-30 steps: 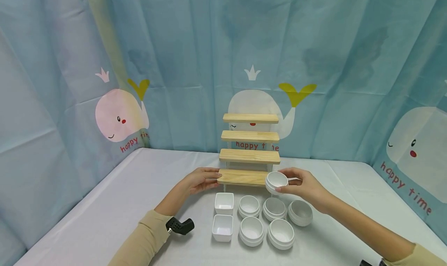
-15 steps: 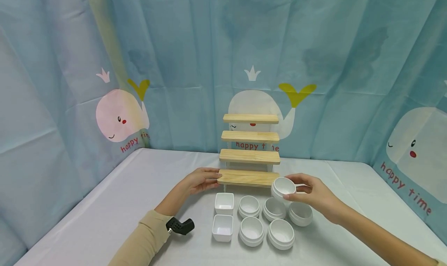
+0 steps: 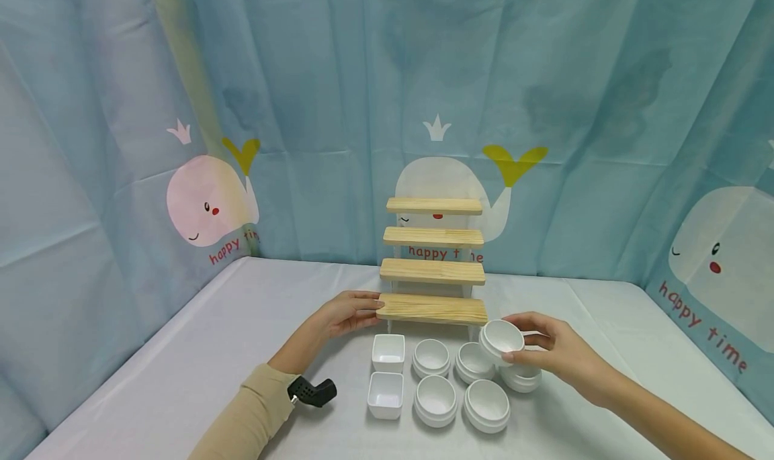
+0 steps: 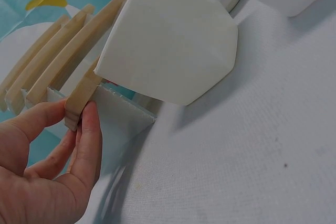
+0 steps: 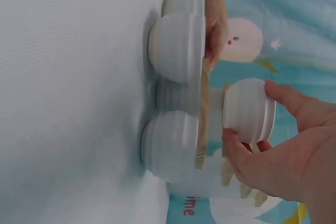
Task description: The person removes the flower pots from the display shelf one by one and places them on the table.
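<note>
A four-step wooden rack [image 3: 433,270] stands at the table's back. My left hand [image 3: 349,311] [image 4: 58,166] grips the left end of its lowest step [image 3: 431,308] [image 4: 80,97], thumb beside the edge. My right hand [image 3: 547,352] [image 5: 268,161] holds a small round white bowl [image 3: 501,340] [image 5: 248,110] between thumb and fingers, lifted just above the round bowl at the right of the back row [image 3: 523,377]. In front of the rack sit two square white cups [image 3: 388,350] [image 3: 385,393] and several round white bowls [image 3: 435,399] in two rows.
A white cloth covers the table [image 3: 211,352]. A blue whale-print curtain [image 3: 290,111] closes in the back and both sides. A black device [image 3: 311,391] is strapped at my left wrist.
My right hand has carried the round bowl from the right end of the lowest step down and to the right, over the bowls on the table. My left hand has stayed on the step.
</note>
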### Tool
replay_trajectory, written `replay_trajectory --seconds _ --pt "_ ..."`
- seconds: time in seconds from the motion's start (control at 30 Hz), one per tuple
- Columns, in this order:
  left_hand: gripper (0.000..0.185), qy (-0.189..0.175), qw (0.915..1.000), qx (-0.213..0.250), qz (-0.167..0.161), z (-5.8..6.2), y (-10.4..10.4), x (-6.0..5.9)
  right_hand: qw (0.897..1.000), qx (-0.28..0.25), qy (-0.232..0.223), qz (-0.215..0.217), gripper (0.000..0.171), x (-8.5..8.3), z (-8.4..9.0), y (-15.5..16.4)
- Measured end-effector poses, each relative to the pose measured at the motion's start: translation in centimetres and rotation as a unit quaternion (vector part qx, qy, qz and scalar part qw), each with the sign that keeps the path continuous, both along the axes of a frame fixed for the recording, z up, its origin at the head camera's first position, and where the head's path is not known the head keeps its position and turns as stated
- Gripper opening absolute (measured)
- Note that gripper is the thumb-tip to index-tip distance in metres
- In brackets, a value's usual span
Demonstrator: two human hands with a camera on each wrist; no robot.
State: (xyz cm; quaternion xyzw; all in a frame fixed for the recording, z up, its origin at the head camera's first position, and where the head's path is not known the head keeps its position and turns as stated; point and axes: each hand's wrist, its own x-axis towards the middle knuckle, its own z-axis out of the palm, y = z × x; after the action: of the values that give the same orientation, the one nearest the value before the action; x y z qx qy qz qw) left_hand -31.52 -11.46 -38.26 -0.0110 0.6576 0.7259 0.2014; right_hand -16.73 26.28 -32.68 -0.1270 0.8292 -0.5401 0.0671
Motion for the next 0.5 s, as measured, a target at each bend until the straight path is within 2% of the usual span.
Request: replay_trajectory --seconds 0.5 --pt "0.049 0.004 1.0 -0.004 0.0 0.1 0.0 0.1 0.999 -0.004 0.002 0.035 0.058 1.3 -1.2 2.4"
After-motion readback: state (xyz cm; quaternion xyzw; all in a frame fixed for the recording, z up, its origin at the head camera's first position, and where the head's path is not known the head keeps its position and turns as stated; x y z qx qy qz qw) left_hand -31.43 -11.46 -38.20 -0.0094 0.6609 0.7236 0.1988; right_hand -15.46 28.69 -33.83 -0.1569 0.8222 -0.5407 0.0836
